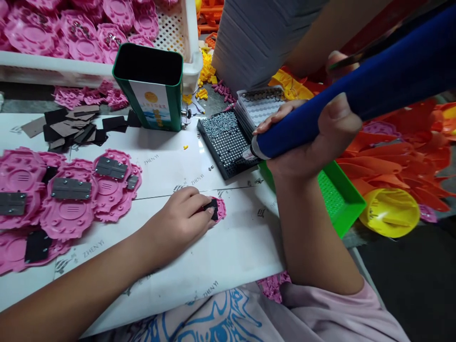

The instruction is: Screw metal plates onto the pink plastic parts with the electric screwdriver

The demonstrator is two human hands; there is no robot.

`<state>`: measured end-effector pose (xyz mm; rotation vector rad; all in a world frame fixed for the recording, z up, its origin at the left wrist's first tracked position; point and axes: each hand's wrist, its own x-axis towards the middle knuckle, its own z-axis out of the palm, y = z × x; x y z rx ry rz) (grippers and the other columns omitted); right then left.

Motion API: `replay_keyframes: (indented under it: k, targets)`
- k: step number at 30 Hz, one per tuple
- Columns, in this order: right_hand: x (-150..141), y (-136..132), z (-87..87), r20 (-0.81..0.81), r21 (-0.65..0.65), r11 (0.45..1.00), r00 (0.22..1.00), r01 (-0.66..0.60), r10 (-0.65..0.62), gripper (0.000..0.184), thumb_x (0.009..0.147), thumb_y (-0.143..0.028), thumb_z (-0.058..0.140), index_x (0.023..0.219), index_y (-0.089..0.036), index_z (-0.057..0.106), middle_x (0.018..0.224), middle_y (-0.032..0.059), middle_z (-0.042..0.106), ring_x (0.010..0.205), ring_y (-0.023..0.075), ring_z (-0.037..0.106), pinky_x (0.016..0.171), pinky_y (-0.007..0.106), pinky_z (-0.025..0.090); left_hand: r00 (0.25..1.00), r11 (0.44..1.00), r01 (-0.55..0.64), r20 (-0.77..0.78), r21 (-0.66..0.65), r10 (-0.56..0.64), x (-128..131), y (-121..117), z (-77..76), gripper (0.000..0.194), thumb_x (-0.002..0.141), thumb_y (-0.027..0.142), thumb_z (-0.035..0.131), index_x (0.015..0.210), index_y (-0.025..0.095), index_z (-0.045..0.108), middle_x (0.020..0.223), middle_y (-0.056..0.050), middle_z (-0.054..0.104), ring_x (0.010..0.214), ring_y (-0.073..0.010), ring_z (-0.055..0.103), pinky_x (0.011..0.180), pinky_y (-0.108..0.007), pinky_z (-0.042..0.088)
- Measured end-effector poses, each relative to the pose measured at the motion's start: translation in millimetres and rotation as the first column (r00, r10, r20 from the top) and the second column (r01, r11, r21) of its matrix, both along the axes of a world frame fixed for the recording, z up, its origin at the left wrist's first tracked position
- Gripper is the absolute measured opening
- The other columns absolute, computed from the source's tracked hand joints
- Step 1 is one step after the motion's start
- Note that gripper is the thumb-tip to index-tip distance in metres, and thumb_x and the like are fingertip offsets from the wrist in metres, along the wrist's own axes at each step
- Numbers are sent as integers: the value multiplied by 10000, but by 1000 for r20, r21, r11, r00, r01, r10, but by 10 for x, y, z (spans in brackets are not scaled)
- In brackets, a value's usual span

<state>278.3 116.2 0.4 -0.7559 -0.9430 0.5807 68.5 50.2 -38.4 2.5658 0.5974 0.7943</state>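
Looks like screw pickup: right hand [309, 151] closed round the blue driver [295, 126], forearm raised, tip slanting down to the black tray [233, 167] with its screws [223, 123]. Left hand [183, 216], palm down, grips the pink part [221, 209] and black plate [213, 205] on the worktop [242, 251], tray's near side; next move likely calls for a loaded tip over the plate, driver upright.

The left hand [178, 213] has its palm down, with the fingers [195, 204] bent and closed in a low hold. Behind these fingers, the left forearm [89, 280] slants down to the left. The right hand [313, 147] grips, higher than the left fingers and to their right. Its thumb [338, 107] points upward; its other fingers are partly hidden. Below them, the right forearm [309, 228] stands steeply.
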Motion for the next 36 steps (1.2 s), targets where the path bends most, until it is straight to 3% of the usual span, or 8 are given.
replay_keyframes:
  k: [4,7,11,15,21,25,31,36]
  targets:
    - [44,-26,-24,27,-34,999,999,32,-31,243,822,-407,546,661,-252,641,547,-46,587,426,109,606,397,229,475,1000,1000,-2,6,11,2,-7,0,-9,129,926,111,572,828,117,657,918,-118,664,874,-217,541,774,-363,542]
    - [60,-95,36,46,-13,1000,999,-14,15,239,866,-394,465,808,-342,691,595,-72,577,454,83,619,434,200,468,1000,1000,0,5,18,0,-12,-1,-19,136,928,120,572,824,110,660,908,-123,665,874,-223,542,767,-363,540]
    - [57,-248,209,3,-71,995,998,-70,70,197,769,-378,524,799,-374,719,569,-73,588,469,115,619,454,247,518,1000,1000,-6,-2,19,6,-6,-4,-17,145,935,128,563,839,121,670,928,-128,673,890,-226,558,783,-369,538]
    - [21,-424,323,30,-238,929,954,-284,300,295,687,-490,687,941,-346,727,554,-39,644,438,176,603,451,342,549,1000,1000,-4,-2,17,4,10,-6,-7,164,944,138,552,845,109,679,931,-137,680,880,-228,563,782,-371,538]
    - [-94,-575,272,-46,-258,814,848,-521,528,393,665,-520,757,1015,-350,700,638,7,689,519,220,645,512,393,549,1000,1000,-15,-16,5,15,23,-18,-27,191,968,184,543,859,113,684,895,-114,677,868,-219,558,777,-366,534]
    - [-135,-619,274,-67,-330,769,827,-547,558,441,690,-454,774,1094,-312,669,663,28,704,552,225,662,557,393,551,1000,1000,-24,-9,13,24,18,-20,-48,222,982,183,516,847,114,679,876,-107,675,844,-208,555,762,-355,530]
    - [-129,-661,333,-80,-439,706,807,-556,586,405,712,-345,792,1095,-370,666,712,7,709,615,236,681,627,424,564,999,999,-32,-28,14,33,20,-18,-60,246,987,178,502,819,124,674,887,-100,669,856,-207,550,776,-350,520]
    - [-128,-658,318,-77,-392,714,794,-580,603,444,670,-413,809,1093,-366,679,701,16,698,582,237,658,563,403,541,999,1000,-17,-38,-2,17,15,-28,-84,219,984,189,517,839,130,671,899,-93,659,873,-209,540,795,-347,506]
